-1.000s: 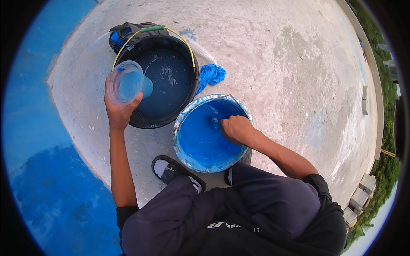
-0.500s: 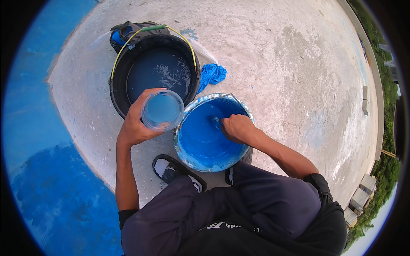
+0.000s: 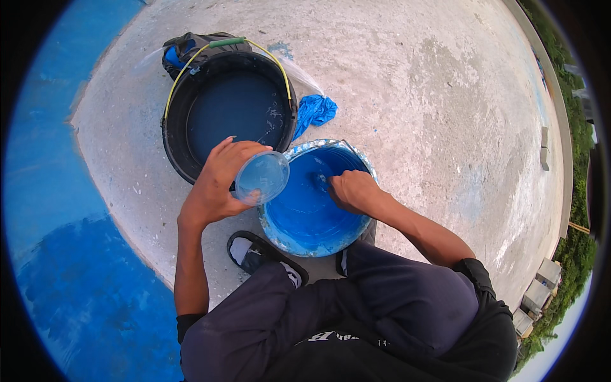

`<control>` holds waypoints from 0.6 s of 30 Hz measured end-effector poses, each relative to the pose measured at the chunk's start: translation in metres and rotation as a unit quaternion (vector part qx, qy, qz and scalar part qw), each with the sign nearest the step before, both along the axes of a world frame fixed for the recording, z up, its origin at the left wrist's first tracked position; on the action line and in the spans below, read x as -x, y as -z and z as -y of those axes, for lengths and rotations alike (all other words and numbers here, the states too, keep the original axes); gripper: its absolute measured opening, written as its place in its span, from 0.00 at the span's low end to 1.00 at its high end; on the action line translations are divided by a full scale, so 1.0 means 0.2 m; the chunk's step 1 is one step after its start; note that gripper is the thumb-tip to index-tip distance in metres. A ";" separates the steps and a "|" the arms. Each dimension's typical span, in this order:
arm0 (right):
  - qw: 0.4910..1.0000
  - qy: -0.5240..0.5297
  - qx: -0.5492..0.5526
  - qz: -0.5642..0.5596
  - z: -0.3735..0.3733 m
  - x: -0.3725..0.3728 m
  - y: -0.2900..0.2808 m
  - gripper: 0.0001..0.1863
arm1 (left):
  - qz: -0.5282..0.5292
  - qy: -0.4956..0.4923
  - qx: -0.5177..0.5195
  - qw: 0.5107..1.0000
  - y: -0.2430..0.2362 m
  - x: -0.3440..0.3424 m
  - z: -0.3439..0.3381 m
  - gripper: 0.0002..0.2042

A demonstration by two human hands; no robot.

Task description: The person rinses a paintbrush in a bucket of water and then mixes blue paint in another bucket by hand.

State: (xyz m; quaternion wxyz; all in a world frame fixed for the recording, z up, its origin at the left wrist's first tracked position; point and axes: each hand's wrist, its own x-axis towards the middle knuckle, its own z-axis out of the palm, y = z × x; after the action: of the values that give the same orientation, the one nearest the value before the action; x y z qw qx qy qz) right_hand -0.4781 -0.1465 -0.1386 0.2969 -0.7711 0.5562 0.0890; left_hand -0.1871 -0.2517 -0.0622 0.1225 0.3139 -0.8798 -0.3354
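Observation:
My left hand (image 3: 219, 181) grips a round clear plastic cup (image 3: 266, 175), which tilts over the left rim of the paint bucket (image 3: 275, 224). A little bluish liquid seems to show through the cup. Blue paint (image 3: 299, 210) lies in that bucket, whose rim is crusted with white and blue splashes. My right hand (image 3: 353, 192) is closed over the right side of the bucket, around a blue-smeared tool (image 3: 321, 179) that reaches towards the paint; its kind is hidden by my fingers. Behind my left hand stands a black bucket (image 3: 175, 151) holding dark bluish water (image 3: 235, 114).
The black bucket's yellow wire handle has a green grip (image 3: 227, 42). A black bag (image 3: 191, 48) lies behind it, and a crumpled blue plastic bag (image 3: 315, 114) to its right. Blue-painted floor (image 3: 95, 299) spreads at left, bare concrete (image 3: 433, 127) at right. My sandalled foot (image 3: 261, 254) is close to the paint bucket.
My left hand has moved the cup rightward and slightly down, tipping it over the paint bucket's rim. The right hand stays in place. Ripples on the dark water have lessened.

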 end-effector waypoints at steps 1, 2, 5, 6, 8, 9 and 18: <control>1.000 0.001 0.002 0.002 0.00 0.00 0.00 0.13 | 0.006 0.000 0.006 1.000 0.00 0.01 0.00 0.34; 1.000 0.002 0.003 0.004 0.00 0.00 0.00 0.13 | 0.011 0.000 0.013 1.000 0.00 0.01 -0.01 0.34; 1.000 0.007 0.002 0.005 0.00 0.01 0.00 0.14 | 0.018 0.000 0.022 1.000 0.01 0.01 0.00 0.33; 1.000 0.007 0.002 0.005 0.00 0.01 0.00 0.14 | 0.017 0.000 0.022 1.000 0.01 0.02 0.00 0.33; 1.000 0.005 0.003 0.005 0.00 0.01 0.00 0.14 | 0.015 -0.001 0.022 1.000 0.00 0.02 0.00 0.34; 1.000 0.006 0.001 0.004 0.00 0.01 0.00 0.14 | 0.008 -0.002 0.014 1.000 0.01 0.01 0.00 0.34; 1.000 0.008 -0.022 -0.004 0.01 0.00 -0.03 0.15 | -0.107 -0.131 -0.170 0.971 0.09 -0.01 0.02 0.42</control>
State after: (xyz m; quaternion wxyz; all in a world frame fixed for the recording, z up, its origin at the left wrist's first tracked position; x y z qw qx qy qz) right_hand -0.4779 -0.1494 -0.1320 0.3123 -0.7594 0.5615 0.1024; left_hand -0.1855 -0.2556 -0.0793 0.2042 0.4051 -0.7427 -0.4925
